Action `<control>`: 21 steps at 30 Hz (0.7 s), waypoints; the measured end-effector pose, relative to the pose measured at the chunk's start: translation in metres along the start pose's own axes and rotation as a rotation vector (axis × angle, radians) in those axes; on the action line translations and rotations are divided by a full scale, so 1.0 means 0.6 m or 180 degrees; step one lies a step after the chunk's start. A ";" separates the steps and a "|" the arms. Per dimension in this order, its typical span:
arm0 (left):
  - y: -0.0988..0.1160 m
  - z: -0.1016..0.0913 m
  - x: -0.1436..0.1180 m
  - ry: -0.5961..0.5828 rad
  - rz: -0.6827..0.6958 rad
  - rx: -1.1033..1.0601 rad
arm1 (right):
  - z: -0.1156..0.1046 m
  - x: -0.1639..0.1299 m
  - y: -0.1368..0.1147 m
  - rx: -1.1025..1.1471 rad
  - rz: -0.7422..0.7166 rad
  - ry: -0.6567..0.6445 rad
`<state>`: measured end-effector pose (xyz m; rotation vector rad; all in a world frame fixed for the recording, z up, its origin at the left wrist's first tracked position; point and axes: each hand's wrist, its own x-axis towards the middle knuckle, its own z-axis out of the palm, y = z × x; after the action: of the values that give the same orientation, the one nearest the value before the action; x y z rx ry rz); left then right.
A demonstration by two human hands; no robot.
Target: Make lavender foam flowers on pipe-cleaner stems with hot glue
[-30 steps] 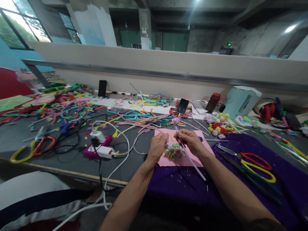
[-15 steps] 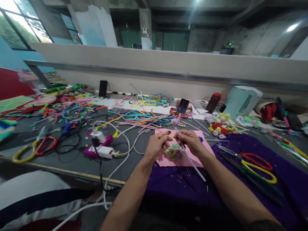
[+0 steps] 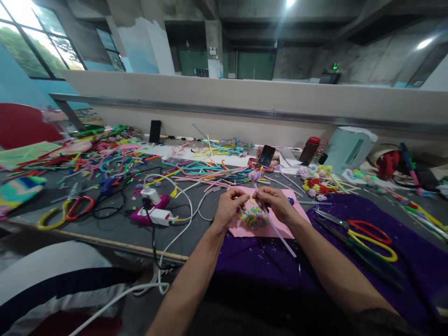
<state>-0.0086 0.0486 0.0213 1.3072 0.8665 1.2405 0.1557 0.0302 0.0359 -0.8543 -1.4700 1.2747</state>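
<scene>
I see a lilac pipe-cleaner stem with a small flower head at its top, held upright-tilted over the pink sheet at the middle of the bench. My right hand is closed around the stem just under the flower head, fingers pinched. My left hand is closed too, fingertips pinching at the same spot, the two hands nearly touching. What the left fingertips hold is too small to tell. Under the hands, on the pink sheet, lies a little heap of multicoloured bits. The sheet rests partly on a purple cloth. On that cloth, to the right, lie scissors with red and yellow handles. Left of the hands, a magenta power strip with white plugs and cables. Farther back, a sprawl of coloured pipe cleaners, a phone propped up, and a dark bottle with a red cap.
</scene>
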 end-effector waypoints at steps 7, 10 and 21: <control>-0.008 0.000 0.007 0.0038 0.0094 0.0129 | 0.001 -0.002 0.001 -0.0094 0.0002 -0.0034; -0.011 -0.002 0.009 0.0052 0.0086 0.0075 | 0.003 -0.002 0.001 -0.0090 -0.0021 -0.0085; -0.006 -0.015 0.008 0.0140 -0.0158 0.0044 | 0.009 -0.003 0.005 -0.0187 -0.0043 -0.0173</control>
<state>-0.0156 0.0558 0.0176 1.2661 0.9348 1.2302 0.1506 0.0277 0.0325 -0.8526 -1.5602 1.2588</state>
